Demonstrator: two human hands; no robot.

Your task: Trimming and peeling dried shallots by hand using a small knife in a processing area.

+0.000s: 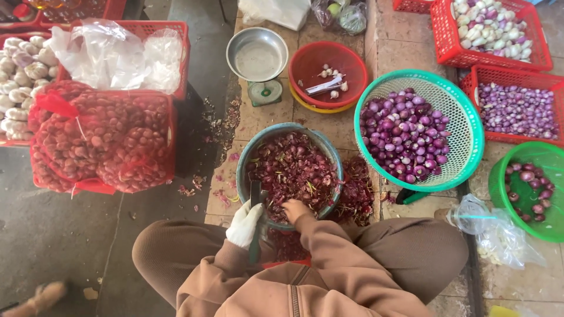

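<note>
A teal bowl heaped with dark red shallot skins stands on the floor just in front of my knees. My left hand, in a white glove, is at the bowl's near rim and grips a dark knife with its blade pointing up over the skins. My bare right hand rests curled, fingers down, in the skins at the near edge of the bowl. Whether it holds a shallot is hidden. More skins are piled beside the bowl on the right.
A green basket of peeled purple shallots sits to the right, a red bowl with garlic cloves and a metal-pan scale beyond. Red crates and a second green basket stand far right. Red mesh sacks lie left.
</note>
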